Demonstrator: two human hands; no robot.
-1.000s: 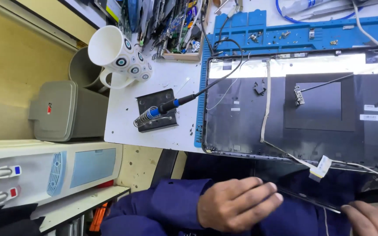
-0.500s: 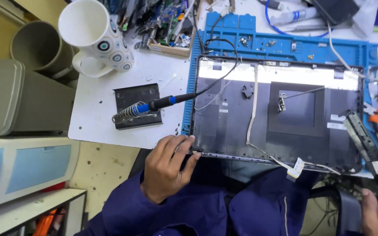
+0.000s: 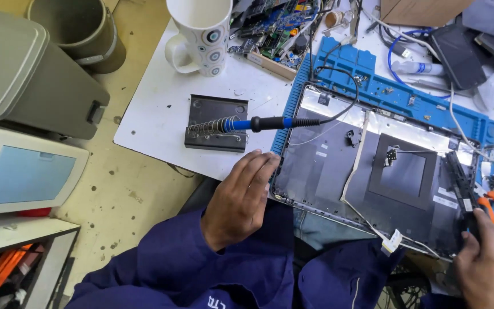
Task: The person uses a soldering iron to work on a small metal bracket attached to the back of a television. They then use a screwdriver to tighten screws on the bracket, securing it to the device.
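On the white table [image 3: 155, 114] lies a big dark laptop lid [image 3: 373, 177], partly on a blue mat [image 3: 430, 100]. The left hand [image 3: 238, 200] is open, its fingertips [image 3: 267, 163] touching the lid's near left edge. The right hand [image 3: 490, 263] grips the lid's right corner. A blue soldering iron [image 3: 253, 123] rests in its stand beside 1 spotted mug [image 3: 201, 34].

White workbench [image 3: 161, 114] carries spotted mug [image 3: 201, 34], black soldering-iron stand [image 3: 215, 123], blue work mat [image 3: 373, 86], cluttered circuit-board tray [image 3: 270, 28]; dark laptop lid [image 3: 373, 171] on the mat.
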